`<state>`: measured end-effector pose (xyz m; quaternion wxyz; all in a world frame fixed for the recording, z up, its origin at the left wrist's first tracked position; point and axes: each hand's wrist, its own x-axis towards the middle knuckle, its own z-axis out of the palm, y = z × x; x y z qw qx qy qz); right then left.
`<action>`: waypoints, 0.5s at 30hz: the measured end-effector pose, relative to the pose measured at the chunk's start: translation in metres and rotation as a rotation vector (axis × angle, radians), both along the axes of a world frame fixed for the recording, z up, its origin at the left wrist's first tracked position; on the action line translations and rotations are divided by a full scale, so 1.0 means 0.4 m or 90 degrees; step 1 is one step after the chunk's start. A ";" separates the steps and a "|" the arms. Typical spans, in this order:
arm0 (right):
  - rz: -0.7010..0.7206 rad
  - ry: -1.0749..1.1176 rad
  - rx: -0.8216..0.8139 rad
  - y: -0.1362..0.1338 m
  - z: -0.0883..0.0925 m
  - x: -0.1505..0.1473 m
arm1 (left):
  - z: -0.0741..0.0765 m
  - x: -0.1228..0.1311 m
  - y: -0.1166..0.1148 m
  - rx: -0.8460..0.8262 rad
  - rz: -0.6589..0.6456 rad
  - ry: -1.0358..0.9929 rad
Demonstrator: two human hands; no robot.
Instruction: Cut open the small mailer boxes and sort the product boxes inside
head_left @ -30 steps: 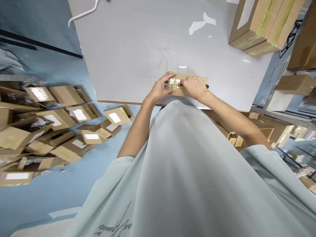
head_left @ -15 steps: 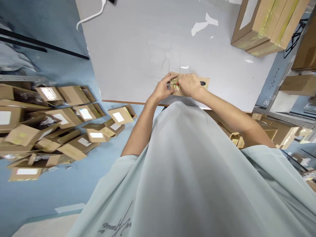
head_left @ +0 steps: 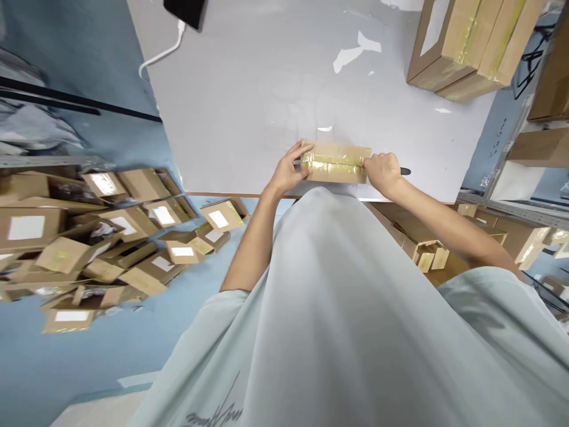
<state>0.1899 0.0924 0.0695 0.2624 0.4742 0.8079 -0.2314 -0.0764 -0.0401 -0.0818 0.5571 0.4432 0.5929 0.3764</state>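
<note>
A small cardboard box (head_left: 335, 175) lies at the table's near edge, with shiny yellowish tape along the middle of its top. My left hand (head_left: 288, 169) grips its left end, fingers on the far side and thumb on the near side. At the box's right end, my right hand (head_left: 383, 172) is closed round what looks like a box cutter (head_left: 405, 171). Its black end sticks out to the right of the fist, and a bit of red shows by the tape. The blade is hidden or too small to see.
Taped cartons (head_left: 462, 65) stand at the table's far right. A black phone (head_left: 186, 10) with a white cable (head_left: 162, 54) lies far left. Several opened boxes (head_left: 133, 225) are heaped on the floor at left. White paper scraps (head_left: 355, 53) lie on the table (head_left: 240, 107).
My right hand has moved right along the box with the box cutter, from near the left end to the right end. The taped top now shows. My left hand keeps its hold.
</note>
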 end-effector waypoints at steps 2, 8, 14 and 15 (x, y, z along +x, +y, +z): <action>0.027 -0.075 0.007 -0.002 0.008 -0.003 | 0.002 0.013 0.001 0.001 0.017 0.017; 0.078 -0.148 -0.012 -0.006 0.016 -0.020 | -0.011 0.074 0.007 0.068 0.124 0.083; 0.022 -0.162 -0.046 0.001 0.051 0.043 | -0.004 0.085 0.002 0.038 0.141 0.054; 0.000 -0.144 -0.059 0.003 0.056 0.052 | 0.004 0.084 0.001 0.030 0.142 0.059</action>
